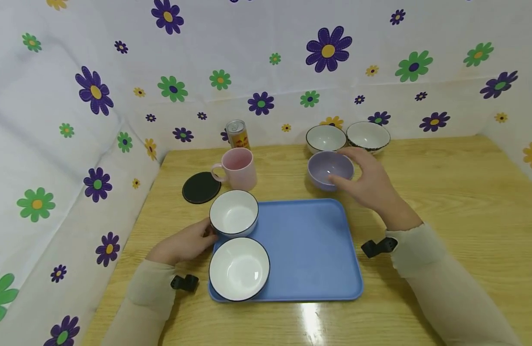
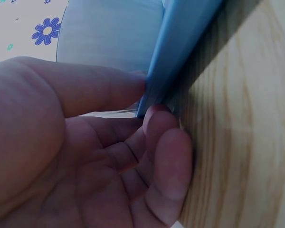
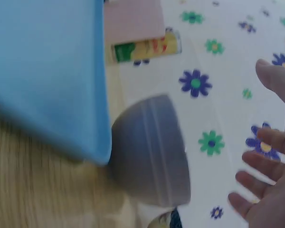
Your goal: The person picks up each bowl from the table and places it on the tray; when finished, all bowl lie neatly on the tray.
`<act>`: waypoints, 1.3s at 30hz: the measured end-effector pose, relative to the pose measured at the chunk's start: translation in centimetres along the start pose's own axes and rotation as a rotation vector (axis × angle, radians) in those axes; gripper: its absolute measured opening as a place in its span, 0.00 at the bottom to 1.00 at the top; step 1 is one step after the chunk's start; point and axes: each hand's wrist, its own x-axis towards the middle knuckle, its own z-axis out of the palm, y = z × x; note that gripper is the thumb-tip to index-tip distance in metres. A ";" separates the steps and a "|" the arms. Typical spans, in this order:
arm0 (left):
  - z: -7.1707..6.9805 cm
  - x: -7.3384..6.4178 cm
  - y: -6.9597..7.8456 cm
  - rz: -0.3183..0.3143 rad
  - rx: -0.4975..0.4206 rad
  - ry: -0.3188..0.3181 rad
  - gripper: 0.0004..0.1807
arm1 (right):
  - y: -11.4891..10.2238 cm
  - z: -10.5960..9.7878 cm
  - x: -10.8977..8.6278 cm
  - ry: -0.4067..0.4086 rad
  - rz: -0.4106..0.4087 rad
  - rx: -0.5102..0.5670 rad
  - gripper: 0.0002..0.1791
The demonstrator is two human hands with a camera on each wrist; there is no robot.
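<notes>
Pale sleeves [image 1: 456, 293] come in closest, from the lower corners of the head view. At lower left I see the left hand [image 1: 190, 242], fingers curled, pinching the edge of the blue tray [image 1: 309, 250], low centre, beside two white bowls [image 1: 240, 269]. Right of centre, the right hand [image 1: 365, 180] spreads its thumb and fingers wide over the purple bowl [image 1: 328, 166], gripping nothing; the right wrist view shows them apart. A pink mug [image 1: 242, 170] stands upper centre-left.
</notes>
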 end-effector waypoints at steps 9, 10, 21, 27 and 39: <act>-0.2 -0.1 -0.1 -0.029 -0.015 -0.009 0.17 | 3.0 0.1 0.9 -0.118 0.215 0.061 0.63; -0.2 -0.1 0.0 -0.031 -0.018 -0.009 0.17 | 3.2 0.1 1.0 -0.132 0.228 0.065 0.64; -0.4 -0.1 0.3 -0.035 -0.035 -0.013 0.19 | 5.3 1.2 1.6 -0.283 0.376 0.227 0.69; -0.2 -0.1 0.1 -0.027 -0.051 -0.015 0.18 | 5.7 1.9 1.6 -0.307 0.398 0.241 0.72; -0.2 -0.1 0.1 -0.027 -0.062 -0.013 0.18 | 5.5 2.5 1.6 -0.254 0.394 0.240 0.73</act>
